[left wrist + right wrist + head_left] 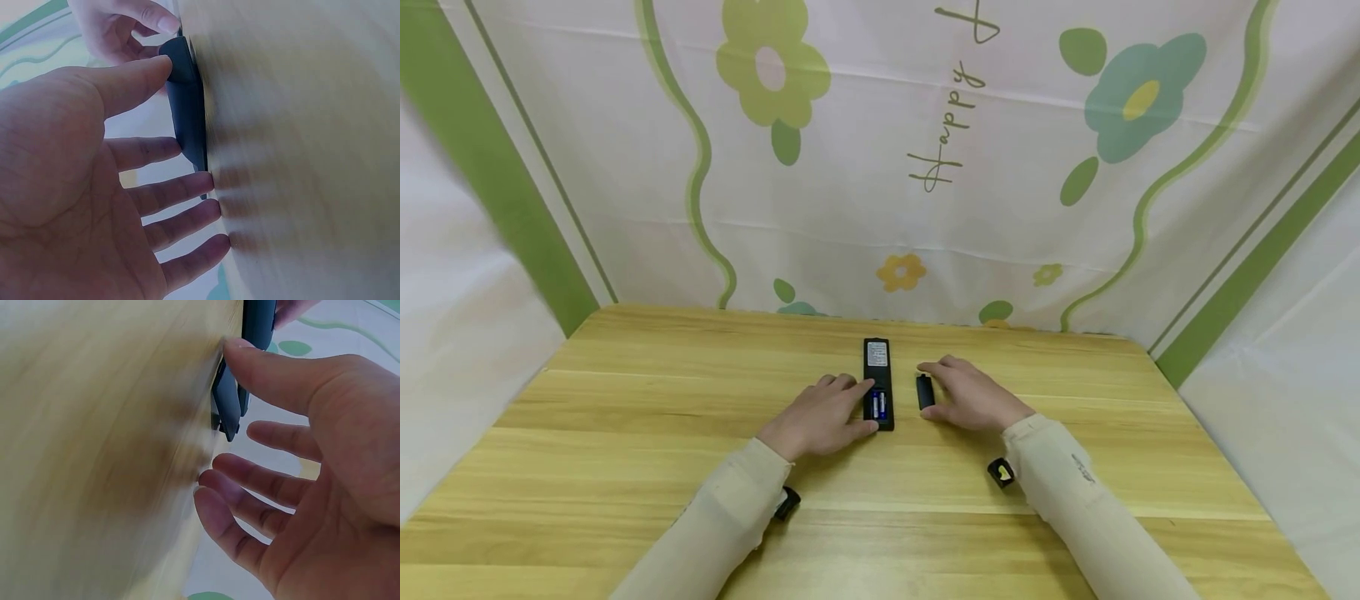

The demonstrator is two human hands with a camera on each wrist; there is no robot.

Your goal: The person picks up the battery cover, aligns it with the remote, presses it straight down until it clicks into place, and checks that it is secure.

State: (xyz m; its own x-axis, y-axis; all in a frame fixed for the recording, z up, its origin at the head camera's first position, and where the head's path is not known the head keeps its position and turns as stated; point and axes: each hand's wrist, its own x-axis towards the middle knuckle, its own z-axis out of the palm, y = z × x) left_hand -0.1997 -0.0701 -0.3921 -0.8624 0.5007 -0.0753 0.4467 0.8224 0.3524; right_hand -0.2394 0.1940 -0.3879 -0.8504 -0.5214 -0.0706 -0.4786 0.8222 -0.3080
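A black remote control lies back-up on the table, two blue-and-white batteries showing in its uncovered compartment. My left hand touches its left edge with thumb and index finger; in the left wrist view the other fingers of this hand extend to the tabletop beside the remote. Right of the remote is a small black cover. My right hand has its thumb at the cover's near end; in the right wrist view a gap shows between the index finger of the hand and the cover.
The wooden table reaches back to a white curtain with printed flowers and lettering. White fabric with green bands rises on both sides. A dark device is at each wrist, under the sleeves.
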